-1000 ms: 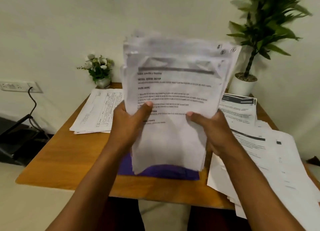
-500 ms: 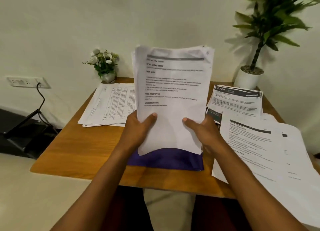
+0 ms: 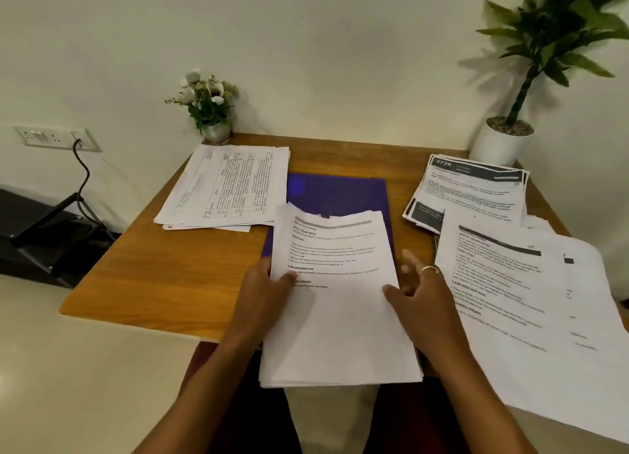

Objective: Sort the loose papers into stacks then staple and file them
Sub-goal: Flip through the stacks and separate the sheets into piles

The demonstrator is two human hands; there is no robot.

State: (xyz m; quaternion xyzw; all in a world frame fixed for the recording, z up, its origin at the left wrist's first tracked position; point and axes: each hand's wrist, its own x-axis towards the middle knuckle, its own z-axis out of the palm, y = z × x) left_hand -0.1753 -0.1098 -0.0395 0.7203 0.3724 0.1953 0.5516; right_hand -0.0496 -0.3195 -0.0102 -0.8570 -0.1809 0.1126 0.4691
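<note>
Papers in one thick stack (image 3: 340, 310) lie in the middle of my view, printed side up. The far end of the stack rests on a purple folder (image 3: 337, 191) and the near end sticks out past the near edge of the wooden table (image 3: 170, 266).

My left hand (image 3: 262, 293) grips the stack at its left edge, thumb on the top sheet. I cannot see the fingers underneath. My right hand (image 3: 422, 300) sits at the right edge with only the thumb touching the top sheet. Its fingers are stretched out and spread beside the stack, a little blurred, and one wears a ring (image 3: 429, 269).

To the far left I see a pile of table-printed sheets (image 3: 231, 184), one corner lying over the folder. On the far right lies a pile with dark headers (image 3: 476, 188). Nearer on the right a big loose spread of sheets (image 3: 531, 303) partly covers that pile and hangs off the table's near edge.

A small flower pot (image 3: 212, 113) stands at the far left of the table by the wall, and a tall plant in a white pot (image 3: 500, 143) stands at the far right corner. A wall socket (image 3: 54, 138) with a black cable (image 3: 81, 171) plugged in is on the left.
</note>
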